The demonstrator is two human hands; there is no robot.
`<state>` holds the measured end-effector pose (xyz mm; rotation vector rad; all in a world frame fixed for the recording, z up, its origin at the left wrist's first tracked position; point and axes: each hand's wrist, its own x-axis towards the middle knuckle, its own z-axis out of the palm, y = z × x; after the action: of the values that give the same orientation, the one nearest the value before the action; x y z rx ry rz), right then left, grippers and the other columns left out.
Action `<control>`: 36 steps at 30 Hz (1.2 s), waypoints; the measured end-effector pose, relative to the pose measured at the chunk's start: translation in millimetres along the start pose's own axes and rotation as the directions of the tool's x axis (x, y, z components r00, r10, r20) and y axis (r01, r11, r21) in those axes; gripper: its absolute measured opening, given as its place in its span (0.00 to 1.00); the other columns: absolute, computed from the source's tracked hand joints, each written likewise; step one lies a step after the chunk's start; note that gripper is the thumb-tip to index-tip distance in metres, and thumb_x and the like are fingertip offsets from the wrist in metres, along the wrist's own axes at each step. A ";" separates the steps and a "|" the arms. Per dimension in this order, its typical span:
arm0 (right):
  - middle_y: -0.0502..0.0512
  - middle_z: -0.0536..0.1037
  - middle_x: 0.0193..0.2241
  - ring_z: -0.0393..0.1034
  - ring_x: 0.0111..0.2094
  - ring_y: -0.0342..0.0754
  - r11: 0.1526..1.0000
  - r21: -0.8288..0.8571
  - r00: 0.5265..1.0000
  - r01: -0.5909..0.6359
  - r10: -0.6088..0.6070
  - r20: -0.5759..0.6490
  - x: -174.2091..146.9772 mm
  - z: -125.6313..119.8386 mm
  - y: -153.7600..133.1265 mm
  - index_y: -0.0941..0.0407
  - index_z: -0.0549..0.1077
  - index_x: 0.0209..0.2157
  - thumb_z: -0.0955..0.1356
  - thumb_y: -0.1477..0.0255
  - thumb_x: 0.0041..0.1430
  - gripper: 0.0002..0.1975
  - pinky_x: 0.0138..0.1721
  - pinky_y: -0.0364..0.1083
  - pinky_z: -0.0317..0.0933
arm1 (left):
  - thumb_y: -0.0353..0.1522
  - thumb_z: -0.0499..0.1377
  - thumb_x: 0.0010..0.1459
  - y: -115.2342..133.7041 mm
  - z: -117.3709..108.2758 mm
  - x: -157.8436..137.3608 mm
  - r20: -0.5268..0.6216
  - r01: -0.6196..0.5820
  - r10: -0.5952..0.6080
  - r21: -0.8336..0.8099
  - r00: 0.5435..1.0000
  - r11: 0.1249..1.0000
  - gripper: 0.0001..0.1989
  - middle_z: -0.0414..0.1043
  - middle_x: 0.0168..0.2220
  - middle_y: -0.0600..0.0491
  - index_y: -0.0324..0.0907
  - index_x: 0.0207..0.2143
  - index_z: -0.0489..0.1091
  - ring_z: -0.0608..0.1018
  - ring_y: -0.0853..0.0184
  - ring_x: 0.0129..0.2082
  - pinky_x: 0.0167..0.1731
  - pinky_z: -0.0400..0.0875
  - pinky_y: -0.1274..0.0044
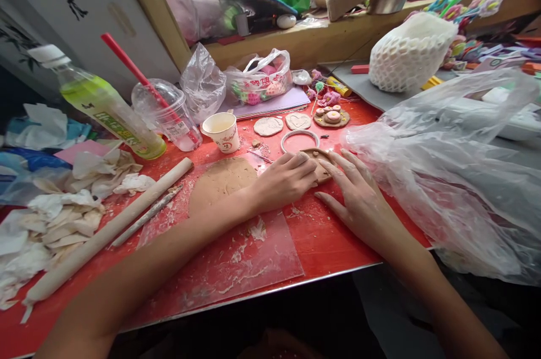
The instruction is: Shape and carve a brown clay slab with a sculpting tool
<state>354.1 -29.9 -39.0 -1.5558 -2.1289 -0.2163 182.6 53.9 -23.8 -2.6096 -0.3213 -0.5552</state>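
red table (338, 252): left hand (285, 181) curled, right hand (357, 193) splayed, seemingly on clay (323, 172).

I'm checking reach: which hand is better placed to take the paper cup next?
Probably the left hand: the paper cup stands to its left, while the right hand is farther off, beyond the clay disc.

1. Paper cup (221, 132): white with a reddish printed pattern.
2. Clay slab (217, 180) in front of the cup: tan.
3. Clay disc (323, 169) right of the cup: brown.
4. Drink bottle (115, 114) left of the cup: yellow-green, white-capped.
5. Foam net (411, 53) far right of the cup: white mesh.
6. Tabletop (338, 243) under the cup: red.
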 end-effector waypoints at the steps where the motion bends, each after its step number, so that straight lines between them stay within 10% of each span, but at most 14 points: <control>1: 0.64 0.58 0.59 0.46 0.62 0.57 1.000 0.002 1.000 -0.002 0.002 0.001 0.1 -0.2 0.0 0.64 0.59 0.57 0.63 0.69 0.58 0.26 0.60 0.56 0.49 | 0.31 0.48 0.64 -1.4 -0.7 -0.4 0.014 0.006 -0.006 -0.015 1.000 1.000 0.10 0.69 0.39 0.50 0.38 0.38 0.67 0.67 0.64 0.40 0.40 0.59 0.74; 8: 0.66 0.60 0.58 0.48 0.61 0.57 1.000 0.004 1.000 0.013 -0.013 0.006 -0.2 -0.9 -2.6 0.65 0.62 0.56 0.63 0.68 0.59 0.25 0.60 0.56 0.49 | 0.30 0.49 0.63 -19.5 -13.5 -7.8 0.149 -0.028 0.031 -0.018 0.988 0.999 0.10 0.67 0.44 0.50 0.44 0.44 0.67 0.66 0.63 0.44 0.43 0.57 0.71; 36: 0.65 0.58 0.59 0.46 0.62 0.56 1.000 0.027 1.000 0.001 -0.002 0.031 -1.1 -2.1 -3.6 0.62 0.61 0.56 0.62 0.68 0.59 0.24 0.60 0.57 0.48 | 0.27 0.52 0.60 -25.6 -7.1 -18.8 0.050 -0.005 0.010 -0.106 0.999 0.994 0.12 0.69 0.44 0.50 0.45 0.45 0.69 0.65 0.63 0.46 0.45 0.59 0.72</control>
<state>351.7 -32.9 -37.1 -1.5519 -2.1481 -0.1635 155.5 70.4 -16.4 -2.7295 -0.3056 -0.5177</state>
